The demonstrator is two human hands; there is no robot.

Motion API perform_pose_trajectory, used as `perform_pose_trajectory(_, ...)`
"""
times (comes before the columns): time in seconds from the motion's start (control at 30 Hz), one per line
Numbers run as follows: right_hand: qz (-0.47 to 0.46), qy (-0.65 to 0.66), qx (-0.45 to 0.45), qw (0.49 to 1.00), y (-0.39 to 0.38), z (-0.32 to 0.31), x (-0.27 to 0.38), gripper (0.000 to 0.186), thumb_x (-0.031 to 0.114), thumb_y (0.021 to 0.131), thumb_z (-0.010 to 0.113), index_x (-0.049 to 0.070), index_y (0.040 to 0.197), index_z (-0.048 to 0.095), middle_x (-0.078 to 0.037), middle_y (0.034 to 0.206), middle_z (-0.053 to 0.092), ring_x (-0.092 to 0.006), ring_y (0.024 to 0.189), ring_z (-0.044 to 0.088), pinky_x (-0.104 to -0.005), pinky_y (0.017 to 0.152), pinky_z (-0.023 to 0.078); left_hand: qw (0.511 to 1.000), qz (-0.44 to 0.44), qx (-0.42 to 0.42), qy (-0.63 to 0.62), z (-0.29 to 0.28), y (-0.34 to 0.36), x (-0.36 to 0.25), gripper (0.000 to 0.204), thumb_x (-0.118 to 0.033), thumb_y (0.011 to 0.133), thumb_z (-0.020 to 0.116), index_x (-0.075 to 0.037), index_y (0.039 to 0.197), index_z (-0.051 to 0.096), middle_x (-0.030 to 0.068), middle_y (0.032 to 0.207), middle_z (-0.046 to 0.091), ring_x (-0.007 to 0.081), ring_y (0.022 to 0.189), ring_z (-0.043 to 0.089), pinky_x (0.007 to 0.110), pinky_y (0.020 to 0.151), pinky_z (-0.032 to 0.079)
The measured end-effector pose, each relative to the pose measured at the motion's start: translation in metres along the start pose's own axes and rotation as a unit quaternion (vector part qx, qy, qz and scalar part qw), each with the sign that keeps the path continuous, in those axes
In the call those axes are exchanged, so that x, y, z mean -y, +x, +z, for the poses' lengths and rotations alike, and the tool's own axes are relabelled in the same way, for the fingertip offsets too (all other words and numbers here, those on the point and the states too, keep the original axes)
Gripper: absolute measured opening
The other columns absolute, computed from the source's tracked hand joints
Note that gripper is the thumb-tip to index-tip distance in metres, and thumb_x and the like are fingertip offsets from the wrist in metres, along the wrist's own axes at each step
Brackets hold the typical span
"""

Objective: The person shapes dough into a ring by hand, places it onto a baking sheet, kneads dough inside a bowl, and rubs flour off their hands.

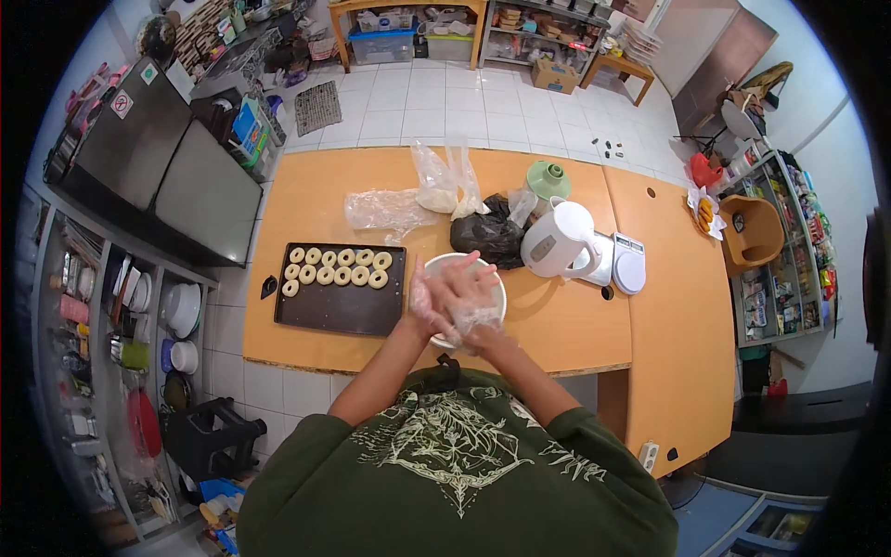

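Observation:
Over a white bowl, my two hands meet palm to palm. My left hand is on the left side with its fingers stretched. Across it lies my right hand, its fingers extended and a little blurred. Thin clear plastic gloves seem to cover both hands. Whether anything sits between the palms is hidden, and so is most of the bowl's inside. Just left of the bowl, a dark baking tray holds several pale dough rings in rows along its far part.
Beyond the bowl lie a black plastic bag and clear bags, one with white contents. A white electric kettle, a green lidded container and a kitchen scale stand to the right on the wooden table.

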State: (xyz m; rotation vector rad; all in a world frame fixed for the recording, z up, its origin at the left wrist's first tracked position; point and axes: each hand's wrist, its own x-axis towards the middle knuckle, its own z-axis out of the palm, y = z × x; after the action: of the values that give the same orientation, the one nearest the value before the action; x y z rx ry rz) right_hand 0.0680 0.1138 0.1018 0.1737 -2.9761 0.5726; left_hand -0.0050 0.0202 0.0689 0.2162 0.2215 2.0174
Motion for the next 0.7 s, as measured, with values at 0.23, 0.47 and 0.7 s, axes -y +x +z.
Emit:
perform_pose_trajectory(0.23,-0.038,0.001,-0.044,0.998,0.016,-0.002,0.015,0.07,0.061,0.082,0.052,0.02,0.138,0.046,-0.015,0.146,0.037,-0.0359,0.139,0.027,-0.0602,0.11,0.016,0.994,-0.032,0.106,-0.016,0.009,-0.002,0.03,0.098,-0.083,0.081,0.02,-0.011,0.148,0.026,0.009,0.151,0.031,0.0296,0.137,0.032,0.049,0.113,0.021)
perform_pose_trajectory(0.47,-0.021,-0.047,-0.044,0.998,0.013,-0.018,-0.012,0.074,0.066,0.077,0.054,0.021,0.136,0.05,-0.018,0.146,0.036,-0.036,0.14,0.025,-0.0615,0.11,0.011,0.996,-0.01,-0.083,-0.042,0.007,-0.003,-0.001,0.099,-0.082,0.081,0.021,-0.01,0.148,0.026,0.0089,0.151,0.031,0.0299,0.136,0.033,0.049,0.114,0.021)
perform_pose_trajectory(0.7,-0.074,-0.016,-0.032,0.997,0.015,-0.004,0.025,0.066,0.062,0.08,0.054,0.017,0.129,0.056,-0.017,0.14,0.043,-0.0382,0.131,0.035,-0.0609,0.108,0.021,0.996,0.007,0.091,-0.02,0.025,-0.005,0.012,0.099,-0.082,0.081,0.023,-0.009,0.148,0.025,0.0089,0.151,0.031,0.0306,0.136,0.034,0.051,0.113,0.023)
